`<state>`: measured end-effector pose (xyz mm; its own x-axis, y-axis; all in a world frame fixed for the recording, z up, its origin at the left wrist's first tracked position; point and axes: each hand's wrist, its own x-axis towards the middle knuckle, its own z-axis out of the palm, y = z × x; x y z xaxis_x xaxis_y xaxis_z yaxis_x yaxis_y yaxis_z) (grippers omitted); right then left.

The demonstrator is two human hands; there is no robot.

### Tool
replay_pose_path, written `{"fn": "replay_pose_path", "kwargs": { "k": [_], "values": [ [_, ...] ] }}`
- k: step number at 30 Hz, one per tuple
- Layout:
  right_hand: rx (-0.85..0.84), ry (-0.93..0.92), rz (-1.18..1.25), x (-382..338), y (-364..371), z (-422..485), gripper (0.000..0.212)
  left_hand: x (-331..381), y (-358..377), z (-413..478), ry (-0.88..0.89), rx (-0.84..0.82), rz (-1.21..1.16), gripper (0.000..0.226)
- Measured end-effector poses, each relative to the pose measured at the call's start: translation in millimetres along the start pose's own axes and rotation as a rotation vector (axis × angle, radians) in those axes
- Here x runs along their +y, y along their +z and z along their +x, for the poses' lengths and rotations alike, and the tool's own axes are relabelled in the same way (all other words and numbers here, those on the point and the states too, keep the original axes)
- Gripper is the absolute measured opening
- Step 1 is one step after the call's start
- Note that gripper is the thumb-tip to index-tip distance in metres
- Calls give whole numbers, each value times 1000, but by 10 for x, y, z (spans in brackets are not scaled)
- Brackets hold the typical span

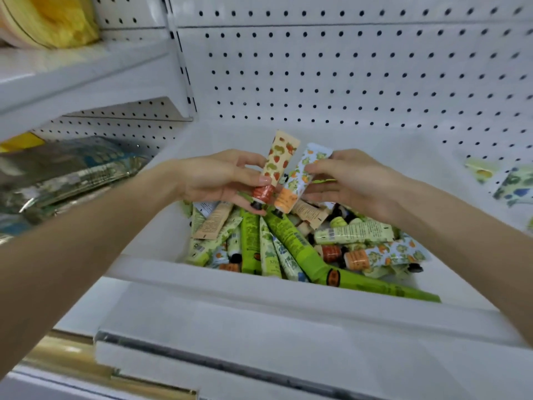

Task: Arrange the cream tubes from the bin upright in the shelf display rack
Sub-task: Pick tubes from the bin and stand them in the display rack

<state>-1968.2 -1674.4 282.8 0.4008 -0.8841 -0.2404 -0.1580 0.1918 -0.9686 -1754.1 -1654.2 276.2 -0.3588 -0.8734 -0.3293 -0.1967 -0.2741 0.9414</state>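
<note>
My left hand [219, 180] grips a cream tube with a strawberry print [278, 160] and a red cap, held cap down above the bin. Beside it, my right hand [346, 180] pinches a white tube with an orange-fruit print [302, 168] and an orange cap, also cap down. The two tubes nearly touch at the caps. Below them the white bin [230, 280] holds a loose heap of several tubes [288, 243], many green, lying flat in all directions. One long green tube [383, 288] juts over the bin's front rim.
A white pegboard wall [360, 76] rises behind the bin. A few tubes [510, 189] lie on the shelf at the far right. On the left, a lower shelf carries shiny flat packets [66, 171], and a yellow item [49, 21] sits on the upper shelf.
</note>
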Motion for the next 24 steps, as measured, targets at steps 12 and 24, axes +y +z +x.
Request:
{"fn": "replay_pose_path", "kwargs": {
  "k": [12,24],
  "values": [
    [-122,-42,73,49,29,-2,24,-66,73,74,-61,-73,2,48],
    [-7,-103,-165,78,12,2,25,-80,128,43,-46,-126,105,35]
  ]
}}
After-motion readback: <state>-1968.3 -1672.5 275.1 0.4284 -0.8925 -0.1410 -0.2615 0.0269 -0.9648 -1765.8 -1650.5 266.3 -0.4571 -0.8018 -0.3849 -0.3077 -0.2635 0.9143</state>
